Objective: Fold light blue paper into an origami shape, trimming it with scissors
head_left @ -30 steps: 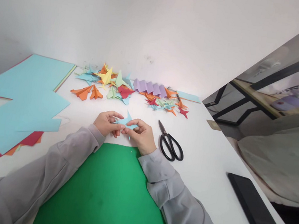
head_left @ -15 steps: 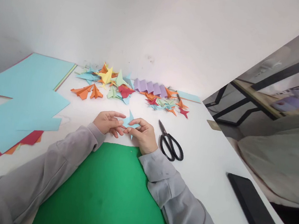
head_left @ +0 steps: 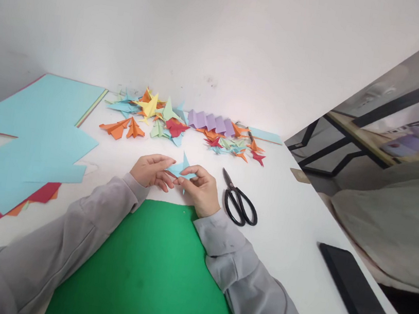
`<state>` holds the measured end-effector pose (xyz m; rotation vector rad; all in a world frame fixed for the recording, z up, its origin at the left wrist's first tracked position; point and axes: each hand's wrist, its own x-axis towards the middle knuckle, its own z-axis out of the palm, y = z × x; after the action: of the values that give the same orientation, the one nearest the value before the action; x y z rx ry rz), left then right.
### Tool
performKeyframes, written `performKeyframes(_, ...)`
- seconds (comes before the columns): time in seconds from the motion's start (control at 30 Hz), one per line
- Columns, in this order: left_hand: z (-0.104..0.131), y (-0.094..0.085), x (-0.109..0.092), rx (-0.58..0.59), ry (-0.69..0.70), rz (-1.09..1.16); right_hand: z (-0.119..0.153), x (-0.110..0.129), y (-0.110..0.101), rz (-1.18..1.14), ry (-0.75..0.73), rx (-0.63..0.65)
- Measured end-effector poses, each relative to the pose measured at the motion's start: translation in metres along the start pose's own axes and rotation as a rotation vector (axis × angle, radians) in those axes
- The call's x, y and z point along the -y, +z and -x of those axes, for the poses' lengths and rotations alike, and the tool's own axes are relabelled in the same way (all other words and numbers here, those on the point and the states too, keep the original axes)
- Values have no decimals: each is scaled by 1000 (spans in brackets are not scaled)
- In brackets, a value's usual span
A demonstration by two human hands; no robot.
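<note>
Between my two hands is a small light-blue folded paper figure, one pointed tip standing up and another pointing down. My right hand pinches its right side between thumb and fingers. My left hand has thumb and index finger closed at its left end, with the other fingers loosely curled below. The fingers partly cover the figure's middle. Just to the right of my right hand lie black-handled scissors, tips pointing away from me. A green sheet lies below my hands, between my forearms.
Folded paper figures in several colours, such as a yellow one and an orange one, lie along the wall beside a pleated purple strip. Blue sheets cover the left side. A black flat object lies at right.
My left thumb and index finger have moved slightly up and onto the blue figure's left end. The figure has shifted a little; my right hand keeps its pinch.
</note>
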<state>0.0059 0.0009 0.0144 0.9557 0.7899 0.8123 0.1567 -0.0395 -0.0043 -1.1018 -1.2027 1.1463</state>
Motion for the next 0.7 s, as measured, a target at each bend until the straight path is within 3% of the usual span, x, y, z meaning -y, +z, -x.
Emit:
performKeyframes(0.23,2,2,5,-24,90,-121,0,-1,1,85,-21,-5)
performKeyframes(0.7,-1,2,4,-41,-1,-85,-1,0,0,53,31,47)
